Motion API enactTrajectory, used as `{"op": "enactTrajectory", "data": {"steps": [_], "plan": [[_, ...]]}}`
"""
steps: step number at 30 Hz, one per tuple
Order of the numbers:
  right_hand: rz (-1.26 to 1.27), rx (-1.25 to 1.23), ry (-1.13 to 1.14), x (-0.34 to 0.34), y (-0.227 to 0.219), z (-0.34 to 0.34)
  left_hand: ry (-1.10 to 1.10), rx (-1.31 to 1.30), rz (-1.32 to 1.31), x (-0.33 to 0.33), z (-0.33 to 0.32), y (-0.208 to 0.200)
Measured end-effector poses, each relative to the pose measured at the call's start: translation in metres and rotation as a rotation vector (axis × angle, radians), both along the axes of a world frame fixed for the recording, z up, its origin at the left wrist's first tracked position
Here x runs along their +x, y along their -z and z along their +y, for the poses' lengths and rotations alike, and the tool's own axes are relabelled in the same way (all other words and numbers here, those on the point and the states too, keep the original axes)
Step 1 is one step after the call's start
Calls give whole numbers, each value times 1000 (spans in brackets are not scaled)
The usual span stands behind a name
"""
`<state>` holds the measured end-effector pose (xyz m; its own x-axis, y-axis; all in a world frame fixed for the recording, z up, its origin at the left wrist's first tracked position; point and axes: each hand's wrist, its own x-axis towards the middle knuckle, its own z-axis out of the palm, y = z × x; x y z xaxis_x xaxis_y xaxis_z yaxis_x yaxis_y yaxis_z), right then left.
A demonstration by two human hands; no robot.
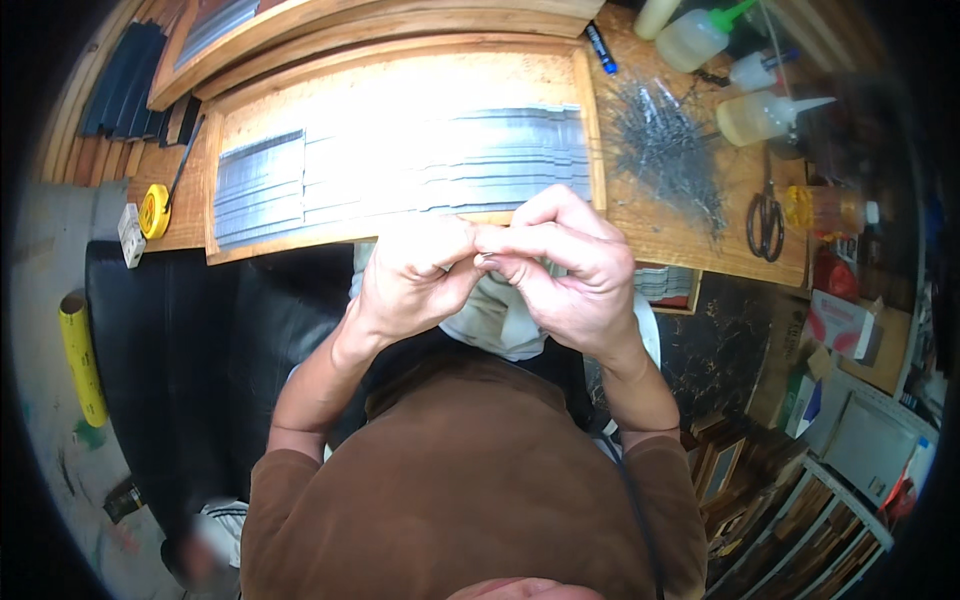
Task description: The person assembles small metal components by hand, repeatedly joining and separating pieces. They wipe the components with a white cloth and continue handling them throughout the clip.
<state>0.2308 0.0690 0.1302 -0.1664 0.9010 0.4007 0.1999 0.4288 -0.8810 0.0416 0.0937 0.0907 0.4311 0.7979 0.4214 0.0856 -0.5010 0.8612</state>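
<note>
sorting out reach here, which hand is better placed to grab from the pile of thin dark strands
Probably the right hand: it's nearer the pile of thin dark strands, while the left hand would likely cross past it. The hands meet; anything pinched is indistinct.

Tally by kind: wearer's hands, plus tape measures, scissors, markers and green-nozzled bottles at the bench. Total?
Left hand and right hand: 2
Yellow tape measure: 1
Black-handled scissors: 1
Blue-ended marker: 1
Green-nozzled squeeze bottle: 1
Total: 6
</note>
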Motion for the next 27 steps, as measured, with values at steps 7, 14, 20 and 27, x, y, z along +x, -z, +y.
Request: {"op": "enactTrajectory", "data": {"steps": [7, 14, 20, 27], "plan": [[40, -50, 5, 0, 0, 2, 8, -135, 92, -1, -2, -11], [9, -49, 10, -3, -2, 3, 9, -139, 38, -5, -1, -1], [-33, -66, 36, -2, -7, 0, 7, -196, 74, -3, -3, -6], [457, -895, -9, -11, 40, -51, 344, -1143, 2, -17, -27, -8]]}}
